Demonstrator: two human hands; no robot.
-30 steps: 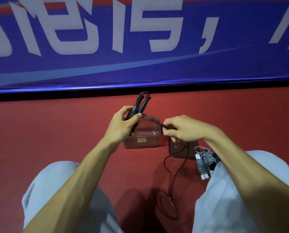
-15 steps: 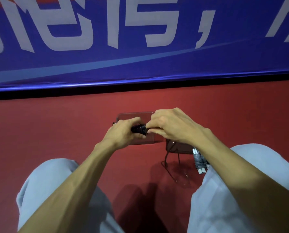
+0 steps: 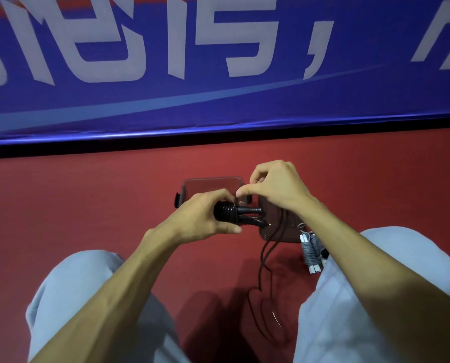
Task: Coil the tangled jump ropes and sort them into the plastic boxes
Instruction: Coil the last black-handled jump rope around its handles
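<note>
My left hand (image 3: 203,218) grips the two black handles of a jump rope (image 3: 234,214), which lie sideways with several turns of cord wound round them. My right hand (image 3: 271,189) pinches the dark cord just above the handles. The loose cord (image 3: 264,258) hangs down from there and loops on the red floor between my knees. Two clear plastic boxes sit on the floor under my hands: one (image 3: 208,183) behind and one (image 3: 279,231) to the right. A coiled grey rope with white handle ends (image 3: 310,255) lies by my right knee.
I sit on a red floor (image 3: 87,205) with my knees in light trousers (image 3: 87,297) at both sides. A blue banner with white characters (image 3: 218,74) rises close behind the boxes.
The handles were upright in my left hand and now lie sideways. My right hand has circled the cord round them, adding turns, and the loose loop on the floor has shifted.
</note>
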